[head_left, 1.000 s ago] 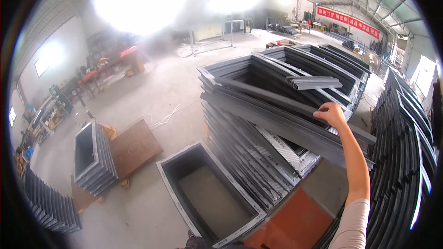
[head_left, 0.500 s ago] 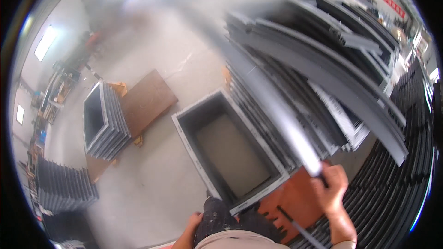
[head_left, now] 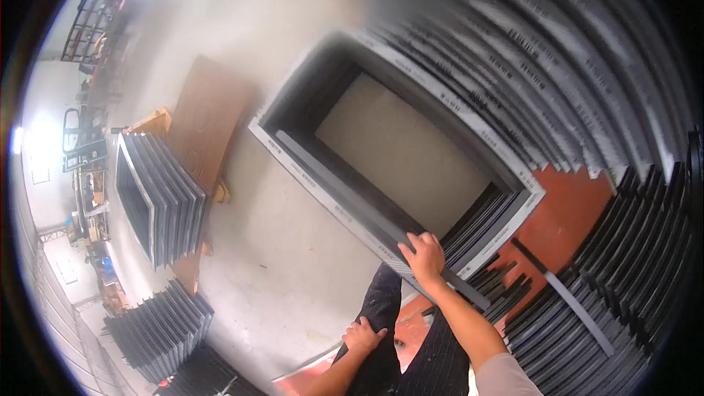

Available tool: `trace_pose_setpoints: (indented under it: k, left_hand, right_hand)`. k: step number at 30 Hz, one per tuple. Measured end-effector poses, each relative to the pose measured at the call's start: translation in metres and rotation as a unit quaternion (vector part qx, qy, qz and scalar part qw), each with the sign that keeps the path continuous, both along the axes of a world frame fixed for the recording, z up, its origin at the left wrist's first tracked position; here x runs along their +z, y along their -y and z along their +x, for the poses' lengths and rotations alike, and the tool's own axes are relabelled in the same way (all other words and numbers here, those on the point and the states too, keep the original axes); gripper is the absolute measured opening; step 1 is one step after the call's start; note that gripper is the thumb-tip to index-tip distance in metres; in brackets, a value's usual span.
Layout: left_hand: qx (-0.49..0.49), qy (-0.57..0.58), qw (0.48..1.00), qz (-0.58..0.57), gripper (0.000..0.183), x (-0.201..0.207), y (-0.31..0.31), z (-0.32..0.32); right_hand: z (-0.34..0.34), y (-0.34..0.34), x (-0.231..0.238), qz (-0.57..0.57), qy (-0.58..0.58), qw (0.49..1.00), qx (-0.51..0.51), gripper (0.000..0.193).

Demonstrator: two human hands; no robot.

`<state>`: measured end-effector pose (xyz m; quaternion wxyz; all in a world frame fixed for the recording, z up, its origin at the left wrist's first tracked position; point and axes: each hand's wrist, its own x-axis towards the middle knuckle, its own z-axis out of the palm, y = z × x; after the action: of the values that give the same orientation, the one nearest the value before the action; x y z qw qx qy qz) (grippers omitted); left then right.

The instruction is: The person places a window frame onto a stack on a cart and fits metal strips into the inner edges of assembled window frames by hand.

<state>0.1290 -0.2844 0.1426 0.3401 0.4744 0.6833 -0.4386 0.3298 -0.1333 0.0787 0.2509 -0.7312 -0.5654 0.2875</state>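
Note:
My right hand (head_left: 424, 258) is closed around a long dark grey bar (head_left: 345, 180), gripping it near its near end. The bar runs along the left long side of a rectangular frame (head_left: 341, 214) with pale edges, over its inner opening. More frames seem stacked beneath this one, their dark inner walls showing. My left hand (head_left: 363, 336) rests on my leg with its fingers apart, holding nothing.
Many grey frame bars (head_left: 513, 81) lie packed at the right. Another grey bar (head_left: 579, 315) lies across dark slats (head_left: 623, 279) at the lower right. Stacked frames (head_left: 158, 198) stand at the left beside a brown board (head_left: 205, 117). Orange-red sheeting (head_left: 568, 209) lies near the frame's corner.
My right hand has moved left and brought the grey bar down from the raised, slanting position onto the frame's left side. My left hand now lies on my leg. The view has turned.

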Motion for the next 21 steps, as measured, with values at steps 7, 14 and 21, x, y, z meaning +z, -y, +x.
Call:
trace_pose_setpoints:
  k: [7, 14, 21]
  left_hand:
    - [-0.01, 0.015, 0.999, -0.028, 0.078, -0.05, -0.005, -0.056]
    - [-0.073, 0.05, 0.996, 0.023, 0.076, -0.063, -0.008, -0.077]
    - [-0.093, 0.039, 0.995, 0.02, 0.082, -0.117, -0.007, -0.073]
  right_hand:
    - [-0.062, -0.032, -0.125, -0.007, -0.051, 0.999, -0.017, 0.032]
    - [-0.101, -0.036, -0.18, 0.012, -0.073, 0.997, -0.039, 0.031]
    - [-0.083, -0.046, -0.231, 0.061, -0.043, 0.997, -0.034, 0.029]
